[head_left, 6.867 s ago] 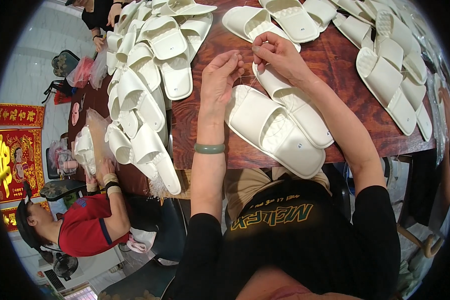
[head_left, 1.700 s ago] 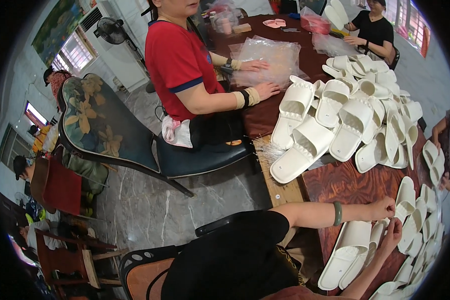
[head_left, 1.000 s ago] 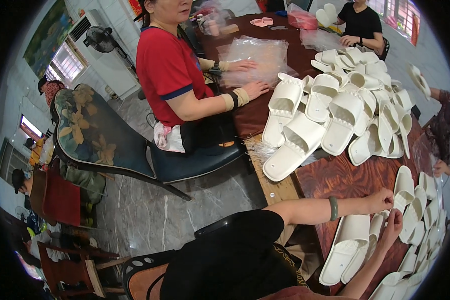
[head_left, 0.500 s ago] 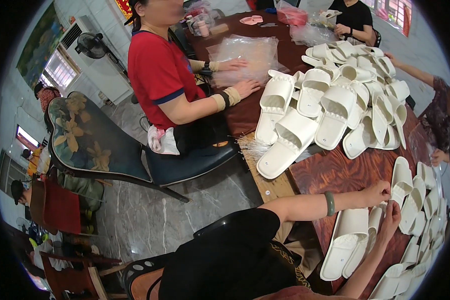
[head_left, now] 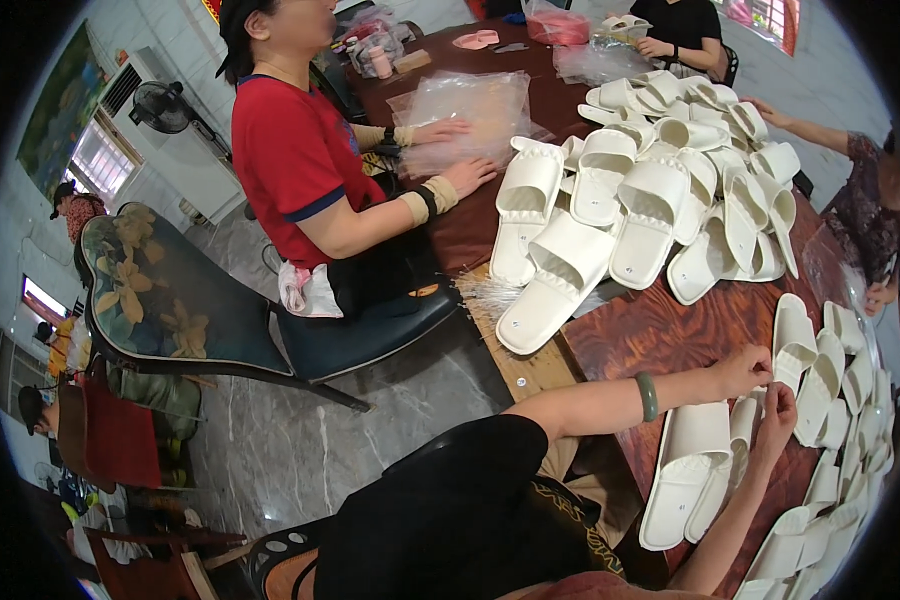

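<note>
My left hand [head_left: 744, 370], with a green bangle on its wrist, is closed in a pinch above the table. Close beside it, my right hand [head_left: 776, 414] is pinched as well, the fingertips of both hands almost meeting. Whatever lies between the fingers is too small to make out. Just below my hands lies a pair of white open-toe slippers [head_left: 691, 455], partly covered by my right hand and forearm. Beyond my fingertips stands another white slipper [head_left: 793, 340], the nearest of several set out at the right.
A big heap of white slippers [head_left: 622, 225] covers the middle of the wooden table [head_left: 635, 335]. Clear plastic bags [head_left: 465, 105] lie under the hands of a co-worker in red [head_left: 295, 165]. Other people sit at the far side. A chair [head_left: 160, 290] stands at the left.
The whole view has shifted slightly, so the scene sits a little further left. My hands stay pinched close together, with only a small shift of the fingers.
</note>
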Tool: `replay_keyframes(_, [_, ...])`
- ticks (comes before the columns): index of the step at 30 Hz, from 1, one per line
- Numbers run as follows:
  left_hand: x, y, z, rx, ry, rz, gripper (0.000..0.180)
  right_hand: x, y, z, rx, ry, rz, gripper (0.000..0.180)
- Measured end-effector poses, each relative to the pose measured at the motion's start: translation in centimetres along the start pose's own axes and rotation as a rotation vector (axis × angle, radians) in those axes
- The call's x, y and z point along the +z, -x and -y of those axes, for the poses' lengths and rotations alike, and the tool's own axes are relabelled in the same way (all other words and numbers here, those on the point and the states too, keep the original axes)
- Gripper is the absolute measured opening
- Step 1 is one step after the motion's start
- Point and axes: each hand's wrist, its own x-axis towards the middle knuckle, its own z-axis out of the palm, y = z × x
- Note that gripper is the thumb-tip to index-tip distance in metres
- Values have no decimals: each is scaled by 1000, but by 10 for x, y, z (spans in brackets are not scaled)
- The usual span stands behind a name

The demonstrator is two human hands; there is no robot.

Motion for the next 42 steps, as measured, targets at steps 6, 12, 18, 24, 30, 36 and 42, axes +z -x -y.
replay_keyframes(6, [1,0,0,16,2,9,11,-2,1,0,2,-45,13,12])
replay_keyframes(12, [1,1,-2,-1,-2,12,10,-7,-2,-10,36,-42,10,12])
replay_keyframes(18, [-2,2,-1,4,4,9,10,-3,-1,-8,17,-45,26,11])
replay_keyframes(24, [7,-2,3,33,-36,21,11,-7,2,2,-2,-53,8,9])
replay_keyframes(30, [-3,-2,0,37,-68,12,10,7,1,14,-22,40,-35,11])
replay_keyframes(36, [-1,1,-9,-10,-40,104,11,7,9,22,69,-70,-76,10])
replay_keyframes(42, [-2,0,0,-6,-33,116,11,6,8,21,66,-90,-83,10])
